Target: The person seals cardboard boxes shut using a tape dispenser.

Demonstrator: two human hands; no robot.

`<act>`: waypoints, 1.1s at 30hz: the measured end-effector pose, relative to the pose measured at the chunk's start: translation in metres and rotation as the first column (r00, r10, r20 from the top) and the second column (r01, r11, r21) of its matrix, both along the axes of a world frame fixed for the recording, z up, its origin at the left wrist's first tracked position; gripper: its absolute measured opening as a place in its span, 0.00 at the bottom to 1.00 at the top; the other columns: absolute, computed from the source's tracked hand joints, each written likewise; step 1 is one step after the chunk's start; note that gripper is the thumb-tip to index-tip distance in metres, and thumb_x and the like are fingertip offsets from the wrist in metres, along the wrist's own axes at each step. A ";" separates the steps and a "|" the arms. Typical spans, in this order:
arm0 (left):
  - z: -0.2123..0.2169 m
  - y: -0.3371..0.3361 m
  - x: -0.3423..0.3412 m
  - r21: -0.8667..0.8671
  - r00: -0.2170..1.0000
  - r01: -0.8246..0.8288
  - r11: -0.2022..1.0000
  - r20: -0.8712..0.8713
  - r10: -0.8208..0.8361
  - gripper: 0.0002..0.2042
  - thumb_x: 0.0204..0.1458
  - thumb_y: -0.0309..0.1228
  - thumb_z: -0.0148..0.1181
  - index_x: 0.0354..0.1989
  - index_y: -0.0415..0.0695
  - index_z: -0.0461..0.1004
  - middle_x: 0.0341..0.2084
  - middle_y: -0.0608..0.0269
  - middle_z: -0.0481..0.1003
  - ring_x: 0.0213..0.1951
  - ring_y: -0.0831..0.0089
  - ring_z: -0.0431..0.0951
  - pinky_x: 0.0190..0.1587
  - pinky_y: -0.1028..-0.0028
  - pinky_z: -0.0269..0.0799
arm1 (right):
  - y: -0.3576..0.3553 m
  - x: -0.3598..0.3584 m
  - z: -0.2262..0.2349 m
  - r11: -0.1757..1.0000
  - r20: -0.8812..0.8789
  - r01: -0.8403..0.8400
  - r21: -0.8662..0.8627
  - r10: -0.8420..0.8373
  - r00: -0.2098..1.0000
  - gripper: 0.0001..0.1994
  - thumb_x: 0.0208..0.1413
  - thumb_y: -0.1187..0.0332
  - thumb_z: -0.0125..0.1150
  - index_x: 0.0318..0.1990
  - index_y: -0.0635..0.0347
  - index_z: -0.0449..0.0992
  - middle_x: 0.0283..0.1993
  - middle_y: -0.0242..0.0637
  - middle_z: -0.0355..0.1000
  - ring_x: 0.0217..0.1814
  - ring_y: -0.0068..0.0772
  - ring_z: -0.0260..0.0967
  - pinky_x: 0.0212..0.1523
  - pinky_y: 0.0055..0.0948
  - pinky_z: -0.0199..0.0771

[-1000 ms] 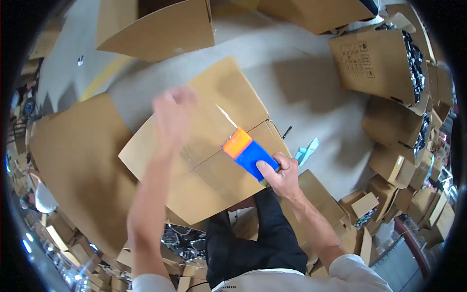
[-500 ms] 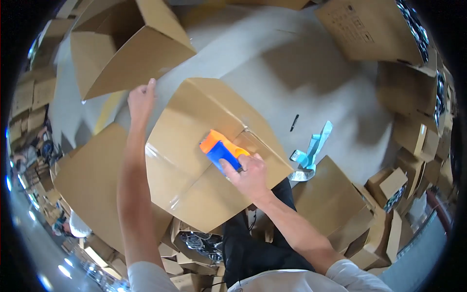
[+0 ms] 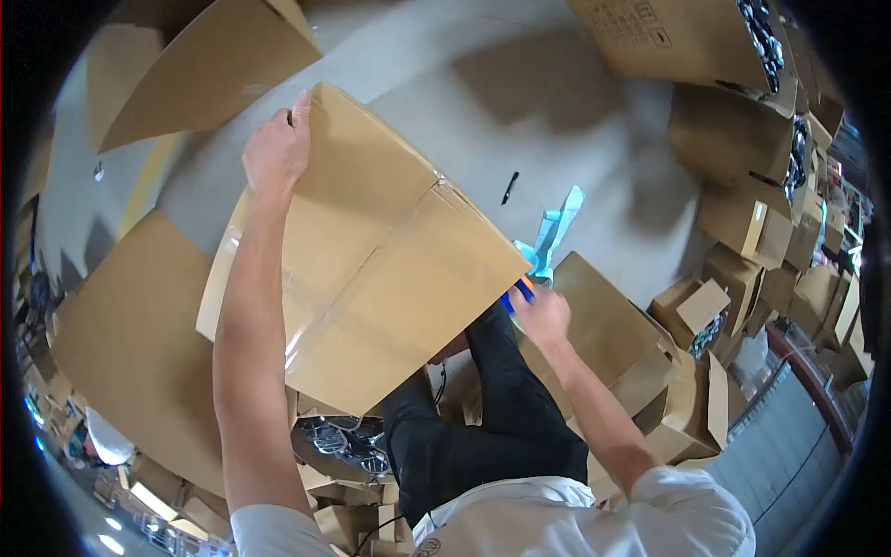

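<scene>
A large cardboard box (image 3: 371,251) with clear tape along its seam stands tilted in front of me. My left hand (image 3: 277,156) is closed on its far left edge, thumb up near the corner. Beside the near right corner, my right hand (image 3: 543,316) grips an orange and blue tape dispenser (image 3: 522,293). The box hides part of that dispenser.
Beyond the box, a black pen (image 3: 510,187) and a crumpled light-blue strip (image 3: 558,227) lie on the grey floor. An open carton (image 3: 209,79) stands far left, a flat cardboard sheet (image 3: 139,334) at left. Cartons (image 3: 733,139) line the right side. Tangled metal parts (image 3: 345,444) sit below the box.
My left hand has gone from beside the open carton to the box's edge. The box has tipped up, and my right hand with the tape dispenser has moved off its face to the right corner.
</scene>
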State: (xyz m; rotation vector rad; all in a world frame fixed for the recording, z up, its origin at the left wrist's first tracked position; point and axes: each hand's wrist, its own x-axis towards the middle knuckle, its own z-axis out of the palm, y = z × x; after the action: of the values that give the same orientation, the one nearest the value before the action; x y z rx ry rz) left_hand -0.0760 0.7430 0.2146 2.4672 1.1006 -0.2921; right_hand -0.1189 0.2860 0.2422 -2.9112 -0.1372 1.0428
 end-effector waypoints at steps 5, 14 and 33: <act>0.049 -0.050 -0.114 0.059 0.809 0.055 0.997 0.582 -0.079 0.18 0.63 0.36 0.52 0.52 0.33 0.69 0.48 0.42 0.72 0.51 0.46 0.71 0.53 0.56 0.68 | 0.008 -0.035 0.050 0.940 -0.110 0.308 0.149 -0.294 0.950 0.23 0.53 0.52 0.61 0.24 0.69 0.78 0.19 0.53 0.72 0.24 0.49 0.74 0.31 0.44 0.72; 0.089 -0.168 -0.306 -0.814 0.476 0.055 -0.578 -0.487 0.732 0.15 0.60 0.39 0.60 0.47 0.39 0.77 0.43 0.62 0.78 0.46 0.73 0.77 0.52 0.68 0.74 | 0.119 -0.115 0.107 0.571 -0.122 -0.033 0.820 0.230 0.966 0.22 0.52 0.58 0.68 0.18 0.64 0.66 0.17 0.39 0.61 0.20 0.37 0.58 0.25 0.35 0.59; -0.088 0.157 -0.364 0.015 0.998 0.060 0.998 0.021 -0.060 0.23 0.58 0.48 0.54 0.34 0.37 0.81 0.31 0.39 0.78 0.40 0.44 0.78 0.49 0.53 0.70 | 0.293 -0.272 0.043 0.702 0.014 -0.064 0.710 0.077 0.997 0.17 0.52 0.61 0.70 0.25 0.67 0.75 0.18 0.43 0.70 0.20 0.33 0.67 0.23 0.33 0.63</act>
State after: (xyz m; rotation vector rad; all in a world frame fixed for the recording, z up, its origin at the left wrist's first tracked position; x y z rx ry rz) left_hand -0.4396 0.9004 0.1266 2.5136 1.0253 -0.2762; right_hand -0.3912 0.5788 0.2849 -2.1903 -0.5284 0.7757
